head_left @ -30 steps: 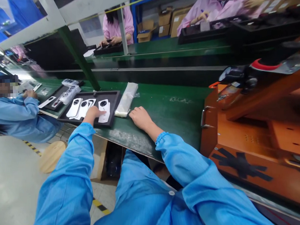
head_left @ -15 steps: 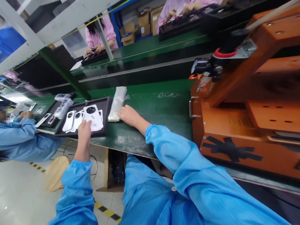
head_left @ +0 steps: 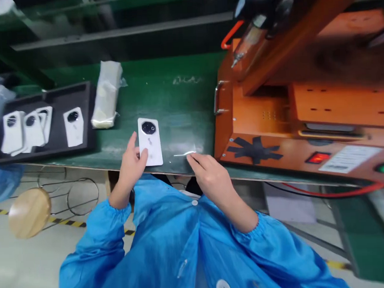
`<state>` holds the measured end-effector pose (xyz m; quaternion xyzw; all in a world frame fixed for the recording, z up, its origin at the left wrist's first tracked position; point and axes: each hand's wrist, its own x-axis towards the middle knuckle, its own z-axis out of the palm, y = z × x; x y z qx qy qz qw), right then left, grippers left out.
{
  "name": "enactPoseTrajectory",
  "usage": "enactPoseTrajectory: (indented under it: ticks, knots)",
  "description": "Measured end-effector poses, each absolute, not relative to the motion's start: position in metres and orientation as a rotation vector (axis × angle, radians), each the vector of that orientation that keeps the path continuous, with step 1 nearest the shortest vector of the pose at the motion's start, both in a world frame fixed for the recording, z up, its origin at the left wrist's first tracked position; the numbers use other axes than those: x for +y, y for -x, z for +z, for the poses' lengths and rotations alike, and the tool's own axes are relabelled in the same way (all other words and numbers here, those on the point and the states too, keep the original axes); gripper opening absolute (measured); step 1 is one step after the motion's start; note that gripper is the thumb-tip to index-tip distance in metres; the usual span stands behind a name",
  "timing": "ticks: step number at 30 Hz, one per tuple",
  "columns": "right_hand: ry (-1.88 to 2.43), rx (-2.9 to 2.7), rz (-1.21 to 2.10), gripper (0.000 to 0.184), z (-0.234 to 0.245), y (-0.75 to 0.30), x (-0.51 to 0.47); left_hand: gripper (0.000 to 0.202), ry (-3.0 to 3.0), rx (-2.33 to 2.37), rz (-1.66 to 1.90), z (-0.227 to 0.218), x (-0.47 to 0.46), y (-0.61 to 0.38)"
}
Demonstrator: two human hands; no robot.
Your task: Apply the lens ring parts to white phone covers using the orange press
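My left hand (head_left: 131,163) grips the lower left edge of a white phone back cover (head_left: 150,141) with a round black camera ring, held just over the front of the green bench (head_left: 178,102). My right hand (head_left: 208,173) is beside it to the right, fingers curled, pinching a thin clear bag or film (head_left: 186,153) at the bench edge. A black tray (head_left: 84,131) at the left holds several more white covers (head_left: 74,126).
A stack of clear plastic bags (head_left: 106,94) lies right of the tray. An orange machine (head_left: 304,115) with a black handle, a red lamp and a green button fills the right side. A round wooden stool (head_left: 29,212) stands on the floor at lower left.
My left hand lifted one cover out of the tray and brought it right to the bench front. My right hand left the bag stack and pinched a clear film. The view tilted down.
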<state>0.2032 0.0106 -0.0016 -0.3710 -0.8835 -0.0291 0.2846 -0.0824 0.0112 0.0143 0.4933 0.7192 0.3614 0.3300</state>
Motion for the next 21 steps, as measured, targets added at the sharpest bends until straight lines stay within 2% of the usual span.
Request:
enactPoseTrajectory:
  ticks: [3, 5, 7, 9, 11, 13, 15, 17, 21]
  knots:
    - [1.073, -2.28, -0.012, 0.038, -0.018, -0.211, 0.006, 0.082, -1.589, 2.135, 0.595, 0.026, 0.02, 0.074]
    - [1.086, -2.218, 0.042, 0.042, -0.026, -0.213, 0.006, 0.072, -1.725, 2.287, 0.517, 0.039, 0.015, 0.07]
    - [1.069, -2.164, 0.077, 0.045, -0.031, -0.214, 0.005, 0.054, -1.757, 2.284, 0.632, 0.048, 0.004, 0.059]
    - [1.043, -2.13, 0.091, 0.046, -0.033, -0.214, 0.005, 0.041, -1.661, 2.019, 0.735, 0.049, -0.007, 0.041]
    - [1.009, -2.108, 0.084, 0.05, -0.033, -0.214, 0.005, 0.044, -1.461, 1.623, 0.761, 0.041, -0.013, 0.02]
    - [0.985, -2.098, 0.069, 0.059, -0.032, -0.215, 0.004, 0.057, -1.272, 1.35, 0.811, 0.029, -0.01, 0.001]
    - [1.011, -2.08, 0.069, 0.067, -0.029, -0.217, 0.001, 0.057, -1.18, 1.293, 0.901, 0.018, -0.003, -0.01]
    - [1.07, -2.048, 0.081, 0.071, -0.024, -0.22, -0.002, 0.043, -1.174, 1.348, 0.943, 0.012, 0.004, -0.011]
    - [1.163, -1.955, 0.128, 0.063, -0.006, -0.218, -0.006, 0.03, -1.253, 1.457, 0.926, 0.015, 0.009, -0.003]
